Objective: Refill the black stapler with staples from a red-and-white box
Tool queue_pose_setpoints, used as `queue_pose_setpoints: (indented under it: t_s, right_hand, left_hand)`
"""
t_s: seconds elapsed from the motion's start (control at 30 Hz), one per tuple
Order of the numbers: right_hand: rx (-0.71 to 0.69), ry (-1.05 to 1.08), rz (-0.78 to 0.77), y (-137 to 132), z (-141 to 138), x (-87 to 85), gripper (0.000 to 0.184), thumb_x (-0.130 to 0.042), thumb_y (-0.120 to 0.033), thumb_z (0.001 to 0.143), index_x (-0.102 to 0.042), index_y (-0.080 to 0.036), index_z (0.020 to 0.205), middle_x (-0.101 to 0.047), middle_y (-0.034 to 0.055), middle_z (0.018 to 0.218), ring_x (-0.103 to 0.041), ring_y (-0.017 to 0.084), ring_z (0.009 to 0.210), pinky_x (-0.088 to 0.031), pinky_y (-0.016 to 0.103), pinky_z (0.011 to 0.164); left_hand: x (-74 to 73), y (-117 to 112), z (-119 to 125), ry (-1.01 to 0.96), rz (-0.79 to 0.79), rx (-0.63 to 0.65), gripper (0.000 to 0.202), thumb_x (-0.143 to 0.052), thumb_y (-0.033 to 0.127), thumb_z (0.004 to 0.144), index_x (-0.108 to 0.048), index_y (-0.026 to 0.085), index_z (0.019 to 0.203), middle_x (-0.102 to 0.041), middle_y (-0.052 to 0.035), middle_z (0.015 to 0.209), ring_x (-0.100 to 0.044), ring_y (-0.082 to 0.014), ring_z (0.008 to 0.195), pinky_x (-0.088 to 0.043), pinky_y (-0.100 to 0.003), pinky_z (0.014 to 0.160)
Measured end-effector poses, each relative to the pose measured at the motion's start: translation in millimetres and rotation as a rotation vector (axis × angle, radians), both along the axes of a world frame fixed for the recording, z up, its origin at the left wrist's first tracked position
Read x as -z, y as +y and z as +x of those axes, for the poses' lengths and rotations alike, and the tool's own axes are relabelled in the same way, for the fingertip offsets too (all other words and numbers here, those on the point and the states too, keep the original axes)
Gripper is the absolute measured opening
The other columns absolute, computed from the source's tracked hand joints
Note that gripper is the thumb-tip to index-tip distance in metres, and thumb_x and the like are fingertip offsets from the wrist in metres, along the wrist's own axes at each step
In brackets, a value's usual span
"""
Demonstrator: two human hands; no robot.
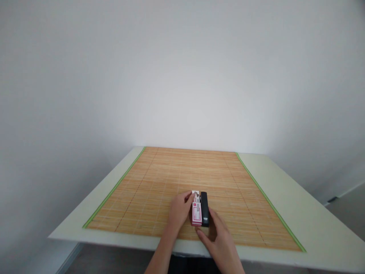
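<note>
A black stapler (204, 209) lies lengthwise on the bamboo mat, pointing away from me. Close along its left side sits a white-and-pink small box (196, 213), with another white small box (195, 198) bearing a dark picture just beyond it. My left hand (179, 208) is at the left of the boxes, thumb and index finger closed on the far box's edge. Around the near right end of the stapler curves my right hand (219, 240), fingers apart; its thumb is by the near end of the boxes and its index finger beside the stapler.
The bamboo mat (182, 171) with green edging covers the middle of a white table (285, 190). The table's front edge runs just below my hands. A plain white wall (188, 76) rises behind the table.
</note>
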State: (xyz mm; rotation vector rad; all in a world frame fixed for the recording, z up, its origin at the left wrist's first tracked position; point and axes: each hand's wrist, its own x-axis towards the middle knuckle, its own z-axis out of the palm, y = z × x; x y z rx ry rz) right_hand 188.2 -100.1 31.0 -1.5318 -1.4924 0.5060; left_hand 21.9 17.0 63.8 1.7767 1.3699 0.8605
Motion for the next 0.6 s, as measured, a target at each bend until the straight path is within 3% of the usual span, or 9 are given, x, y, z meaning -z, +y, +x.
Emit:
queue_pose_setpoints:
  t_s: [0.1,0.2,0.37,0.6]
  right_hand:
    - [0.017,-0.083,-0.009,0,-1,9.4,0.069,-0.070,-0.040,0.083,-0.051,-0.022,0.148,-0.054,0.0120,0.149,-0.049,0.033,0.139,-0.041,0.050,0.117]
    - [0.032,-0.176,-0.005,2,-1,15.2,0.070,-0.069,-0.040,0.085,-0.049,-0.023,0.149,-0.054,0.0119,0.149,-0.049,0.034,0.140,-0.039,0.053,0.118]
    - [-0.025,-0.230,0.049,5,0,10.6,0.061,-0.067,-0.038,0.088,-0.053,-0.028,0.147,-0.061,0.0087,0.143,-0.055,0.035,0.134,-0.034,0.061,0.119]
    - [-0.015,-0.249,0.003,3,-1,8.9,0.064,-0.064,-0.038,0.091,-0.046,-0.026,0.152,-0.056,0.0109,0.148,-0.051,0.034,0.138,-0.043,0.055,0.115]
  left_hand:
    - [3.2,-10,3,-0.087,0.033,-0.102,0.050,-0.037,0.055,0.101,-0.074,0.023,0.113,-0.075,-0.0092,0.117,-0.067,-0.0273,0.111,-0.048,-0.040,0.102]
    - [9.3,-22,11,-0.288,0.021,-0.219,0.052,-0.037,0.055,0.103,-0.065,0.021,0.129,-0.064,-0.0098,0.139,-0.055,-0.0253,0.133,-0.037,-0.041,0.117]
    - [19.8,-45,33,-0.620,-0.245,-0.192,0.058,-0.039,0.056,0.102,-0.048,0.022,0.149,-0.041,-0.0056,0.160,-0.035,-0.0218,0.150,-0.025,-0.040,0.126]
    - [22.4,-60,48,-0.631,-0.228,-0.225,0.060,-0.040,0.055,0.102,-0.045,0.021,0.151,-0.034,-0.0039,0.164,-0.023,-0.0207,0.154,-0.015,-0.039,0.129]
